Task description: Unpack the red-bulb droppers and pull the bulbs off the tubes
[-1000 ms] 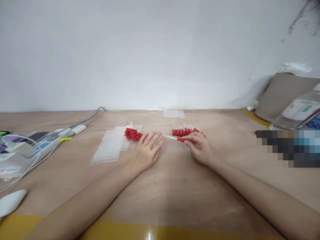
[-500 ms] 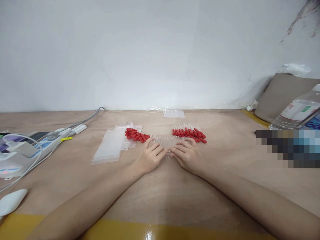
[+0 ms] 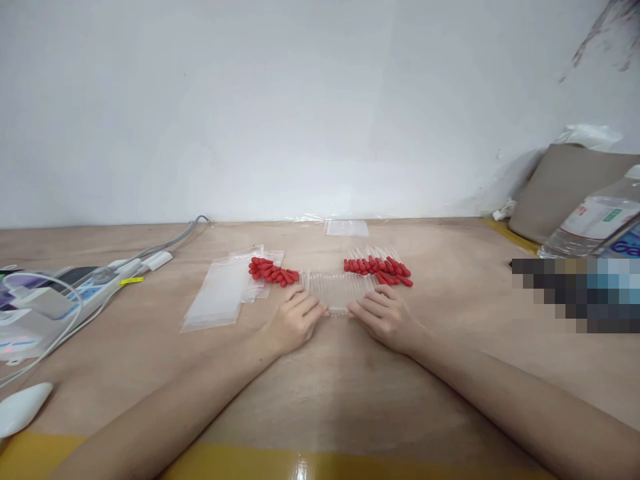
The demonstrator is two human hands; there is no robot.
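Observation:
Between my two hands lies a row of clear thin tubes (image 3: 340,288), side by side on the table. My left hand (image 3: 299,319) is closed at the row's left end, its fingers curled and thumb at the near edge. At the right end my right hand (image 3: 386,317) grips in the same way. Red rubber bulbs (image 3: 273,271) lie heaped just beyond my left hand, partly on clear plastic bags (image 3: 215,297). Behind my right hand is a bunch of droppers (image 3: 377,267) with red bulbs toward me and clear stems pointing away.
Another clear bag (image 3: 347,228) lies near the wall. At left are a power strip (image 3: 93,290) with cables and a white mouse-like object (image 3: 24,408). To the right stand a grey bin (image 3: 560,193) and a plastic bottle (image 3: 595,223); a blurred patch covers something there.
My hands have moved apart toward the two ends of the row, so more of the tubes shows between them. The bulbs and droppers stay where they were.

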